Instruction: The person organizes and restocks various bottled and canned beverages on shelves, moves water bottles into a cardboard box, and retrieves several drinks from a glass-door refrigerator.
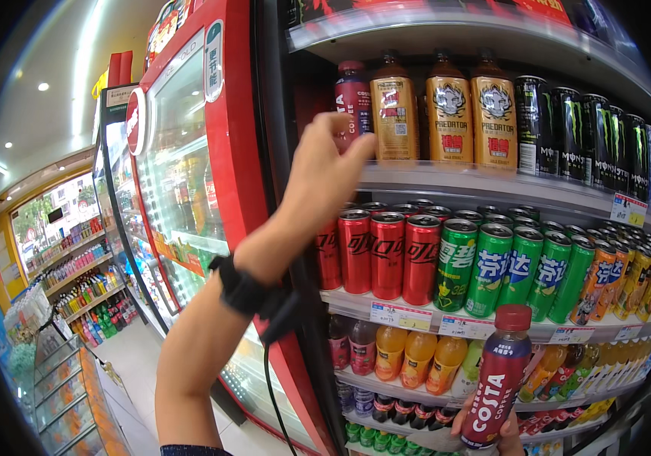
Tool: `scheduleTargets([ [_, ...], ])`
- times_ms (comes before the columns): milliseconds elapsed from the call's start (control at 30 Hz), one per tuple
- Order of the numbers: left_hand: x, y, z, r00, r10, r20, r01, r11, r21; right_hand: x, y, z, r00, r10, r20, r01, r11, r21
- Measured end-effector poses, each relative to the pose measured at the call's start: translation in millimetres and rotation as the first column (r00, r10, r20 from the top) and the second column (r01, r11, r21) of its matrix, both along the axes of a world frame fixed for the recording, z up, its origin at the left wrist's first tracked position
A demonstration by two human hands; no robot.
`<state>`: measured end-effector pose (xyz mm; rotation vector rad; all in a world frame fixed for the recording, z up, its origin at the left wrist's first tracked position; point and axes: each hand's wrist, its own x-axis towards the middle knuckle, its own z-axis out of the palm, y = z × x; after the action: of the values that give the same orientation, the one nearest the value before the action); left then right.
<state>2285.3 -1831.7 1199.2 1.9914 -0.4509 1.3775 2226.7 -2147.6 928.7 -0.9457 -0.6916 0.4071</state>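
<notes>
My left hand (331,157) is raised to the upper cooler shelf, thumb and fingers apart and curved, in front of a dark red Costa Coffee bottle (352,94). It hides the bottle's lower part; whether it touches the bottle is unclear. Right beside that bottle stand several gold Predator bottles (449,114) with dark caps. Low in the view, my right hand (509,434) grips another Costa Coffee bottle (495,376) near its base, upright with its red cap on. Most of that hand is behind the bottle. A black band (245,290) circles my left wrist.
Black Monster cans (593,137) continue the upper shelf. Below stand red cola cans (388,256) and green cans (490,268), with juice bottles (419,353) lower down. A red-framed glass-door fridge (183,148) is at left, a black cable (268,387) hanging nearby. A glass counter (69,393) is lower left.
</notes>
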Motion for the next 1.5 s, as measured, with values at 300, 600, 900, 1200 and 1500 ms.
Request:
scheduleTargets([
  [300, 71.0, 25.6, 37.7, 0.943, 0.312, -0.114, -0.319, 0.946, -0.053, -4.5, -34.7, -26.9, 0.984, -0.175, -0.042, 0.172, 0.983, -0.069],
  [600, 60.8, 40.0, 44.0, 0.976, 0.058, 0.21, -0.015, 0.98, -0.201, 12.7, -46.0, -47.6, 0.989, -0.139, -0.045, 0.135, 0.988, -0.078],
  [900, -59.5, -24.8, -64.1, 0.886, -0.452, 0.103, 0.452, 0.79, -0.415, 46.0, -27.7, -52.3, 0.993, -0.118, -0.007, 0.118, 0.991, -0.066],
  [1200, -95.4, -51.6, -230.7, 0.372, -0.923, 0.098, 0.569, 0.143, -0.81, 49.2, 47.0, -26.6, 0.995, 0.102, -0.023, -0.105, 0.978, -0.181],
  [1500, -157.7, 45.7, -281.5, 0.302, -0.953, 0.025, 0.42, 0.109, -0.901, 5.2, 177.6, -29.4, 0.981, 0.154, 0.119, -0.097, 0.916, -0.39],
])
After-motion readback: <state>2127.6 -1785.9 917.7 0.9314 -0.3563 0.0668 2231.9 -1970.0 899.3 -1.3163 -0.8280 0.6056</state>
